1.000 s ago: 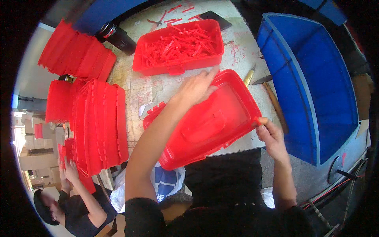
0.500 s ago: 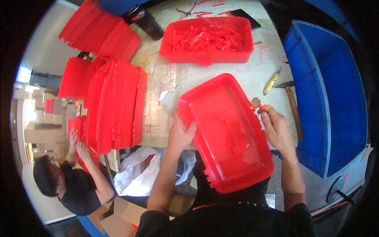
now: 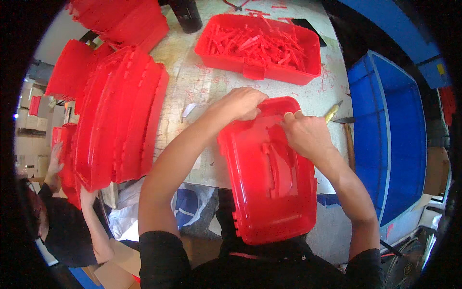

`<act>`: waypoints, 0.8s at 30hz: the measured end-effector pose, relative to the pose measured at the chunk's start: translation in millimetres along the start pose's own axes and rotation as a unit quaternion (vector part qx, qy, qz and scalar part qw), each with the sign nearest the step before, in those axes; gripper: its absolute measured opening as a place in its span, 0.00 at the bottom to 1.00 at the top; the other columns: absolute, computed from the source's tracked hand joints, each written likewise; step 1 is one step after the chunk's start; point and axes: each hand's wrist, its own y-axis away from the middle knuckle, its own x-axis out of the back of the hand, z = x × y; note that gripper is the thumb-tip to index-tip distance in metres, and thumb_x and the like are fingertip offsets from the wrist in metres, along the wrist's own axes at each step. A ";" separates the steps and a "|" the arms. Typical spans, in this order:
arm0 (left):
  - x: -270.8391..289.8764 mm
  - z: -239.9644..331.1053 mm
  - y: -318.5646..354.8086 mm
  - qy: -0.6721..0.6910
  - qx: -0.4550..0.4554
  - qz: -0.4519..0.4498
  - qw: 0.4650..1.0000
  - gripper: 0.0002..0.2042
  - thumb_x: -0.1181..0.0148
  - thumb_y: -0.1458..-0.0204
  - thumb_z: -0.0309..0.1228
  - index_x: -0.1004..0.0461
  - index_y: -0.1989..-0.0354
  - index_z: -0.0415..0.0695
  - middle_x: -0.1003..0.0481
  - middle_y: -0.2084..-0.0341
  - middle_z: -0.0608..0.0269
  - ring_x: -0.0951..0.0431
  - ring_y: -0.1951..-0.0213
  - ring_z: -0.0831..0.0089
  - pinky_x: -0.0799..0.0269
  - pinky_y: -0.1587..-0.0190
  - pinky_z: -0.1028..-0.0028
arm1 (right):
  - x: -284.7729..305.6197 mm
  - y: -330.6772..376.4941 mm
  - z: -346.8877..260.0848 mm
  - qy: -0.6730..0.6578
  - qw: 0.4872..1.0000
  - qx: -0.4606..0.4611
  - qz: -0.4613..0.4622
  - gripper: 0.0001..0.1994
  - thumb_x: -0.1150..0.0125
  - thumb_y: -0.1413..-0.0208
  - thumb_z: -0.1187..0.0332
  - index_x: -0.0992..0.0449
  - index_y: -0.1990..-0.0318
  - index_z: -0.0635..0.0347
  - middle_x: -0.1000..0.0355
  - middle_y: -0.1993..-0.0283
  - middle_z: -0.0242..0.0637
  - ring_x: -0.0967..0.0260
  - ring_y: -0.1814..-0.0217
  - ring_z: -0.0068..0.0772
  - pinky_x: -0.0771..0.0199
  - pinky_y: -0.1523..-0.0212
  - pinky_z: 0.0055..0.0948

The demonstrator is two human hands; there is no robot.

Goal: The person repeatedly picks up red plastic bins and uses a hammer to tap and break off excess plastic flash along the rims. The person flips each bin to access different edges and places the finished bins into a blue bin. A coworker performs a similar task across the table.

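Note:
A red plastic box lid, shallow with a raised handle shape in its middle, lies tilted between my arms, its near end over my lap. My left hand is closed on its far left corner, the fingertips curled over the rim. At the far right corner my right hand is closed, its knuckles up; whatever it grips is hidden. Beyond the lid stands a red box filled with thin red plastic scraps. A yellow-handled tool lies to the right of my right hand.
Stacked red lids rise at the left of the worktable. A large blue crate stands at the right. Far back are a black cup and a dark flat object. At far left, a co-worker's hand touches red plastic parts.
My left hand has moved from the lid's left side to its far end. My right hand has moved inward from the right edge. The lid has turned straighter.

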 end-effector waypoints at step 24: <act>-8.4 32.9 -4.4 0.030 -0.001 -0.043 0.999 0.16 0.36 0.55 0.38 0.20 0.72 0.34 0.23 0.72 0.35 0.21 0.64 0.40 0.24 0.59 0.52 | -11.9 -1.1 2.6 0.046 0.996 0.006 -0.080 0.11 0.40 0.42 0.63 0.27 0.73 0.58 0.26 0.76 0.41 0.24 0.78 0.38 0.26 0.79 0.36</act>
